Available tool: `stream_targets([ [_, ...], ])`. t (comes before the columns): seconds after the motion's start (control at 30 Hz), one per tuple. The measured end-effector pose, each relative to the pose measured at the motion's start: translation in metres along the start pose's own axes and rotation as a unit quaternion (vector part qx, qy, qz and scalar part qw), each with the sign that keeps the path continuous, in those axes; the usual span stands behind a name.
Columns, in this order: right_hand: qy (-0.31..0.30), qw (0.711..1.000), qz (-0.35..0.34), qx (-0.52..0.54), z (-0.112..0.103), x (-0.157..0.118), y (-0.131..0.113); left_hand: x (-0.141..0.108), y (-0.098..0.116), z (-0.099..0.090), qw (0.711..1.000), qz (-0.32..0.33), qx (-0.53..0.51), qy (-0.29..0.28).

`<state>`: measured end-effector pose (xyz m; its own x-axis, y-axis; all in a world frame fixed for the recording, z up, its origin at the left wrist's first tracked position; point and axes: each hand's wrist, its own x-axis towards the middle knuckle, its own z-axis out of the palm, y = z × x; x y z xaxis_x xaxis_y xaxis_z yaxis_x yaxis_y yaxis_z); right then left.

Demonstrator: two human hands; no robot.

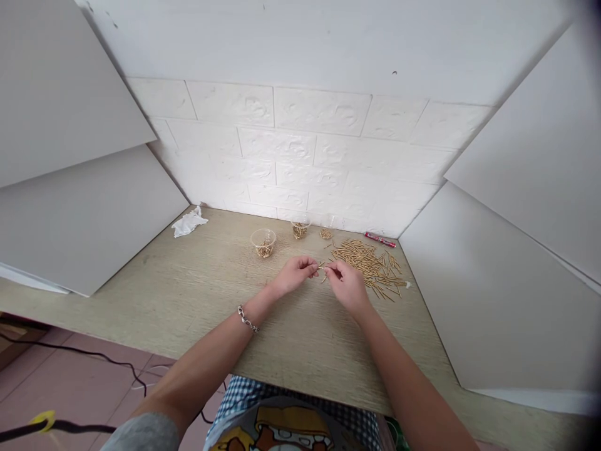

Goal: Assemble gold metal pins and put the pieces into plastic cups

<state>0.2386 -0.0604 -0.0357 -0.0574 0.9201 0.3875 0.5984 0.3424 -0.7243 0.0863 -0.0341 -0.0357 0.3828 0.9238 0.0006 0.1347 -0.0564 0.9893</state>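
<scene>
white brick-patterned wall (295, 147) at the back, pale panels (516, 294) down both sides, wood-grain worktop (188, 300) beneath. clock positions are read from the point between the hands.

left hand (297, 272): grip narrow, thumb and fingers drawn together in a pinch. right hand (347, 285): grip likewise, fingertips nearly meeting. a slim gold-coloured rod (321, 268) spans the small space between them and appears held from both ends; whether it is one piece or two parts cannot be told at this size.

loose rods (361, 257) are heaped at 3 o'clock, just beside the right hand. three clear cups with gold-coloured pieces inside: near cup (263, 242) at 10 o'clock, middle cup (300, 227) at 11, far cup (326, 232) at 12. a red pen-like item (380, 239) lies at 2 o'clock; crumpled white tissue (189, 222) lies between 9 and 10, well apart.

handling, as judged: the rod should be light and stiff, smooth enough to roll or slip, not readily broken. best hold is a fingertip pinch near each end, in line with its length. from the heap, rods at the fringe should lift more cleanly than crossed ones in the middle.
</scene>
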Motion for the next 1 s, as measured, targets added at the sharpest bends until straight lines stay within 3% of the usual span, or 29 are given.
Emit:
stream_targets([
  [0.13, 0.029, 0.998, 0.036, 0.051, 0.003, -0.001, -0.004, 0.000, 0.002, 0.001, 0.999, 0.001, -0.042, -0.003],
  [0.3, 0.061, 0.998, -0.024, -0.022, 0.009, -0.004, -0.001, -0.002, 0.005, 0.002, 1.000, 0.003, 0.017, 0.026],
  [0.43, 0.026, 0.997, -0.055, -0.042, 0.006, -0.002, 0.004, -0.003, 0.004, -0.001, 0.997, 0.006, 0.073, 0.027],
  [0.53, -0.016, 0.999, -0.033, -0.021, 0.002, 0.001, 0.005, -0.002, 0.003, -0.002, 0.997, 0.009, 0.075, 0.012],
  [0.73, -0.003, 0.997, 0.055, 0.063, 0.002, 0.001, 0.001, 0.001, 0.001, 0.000, 0.999, -0.024, -0.024, -0.003],
  [1.0, 0.073, 0.997, -0.013, -0.004, 0.009, -0.003, -0.001, 0.002, -0.005, 0.007, 0.983, -0.066, -0.170, 0.027],
])
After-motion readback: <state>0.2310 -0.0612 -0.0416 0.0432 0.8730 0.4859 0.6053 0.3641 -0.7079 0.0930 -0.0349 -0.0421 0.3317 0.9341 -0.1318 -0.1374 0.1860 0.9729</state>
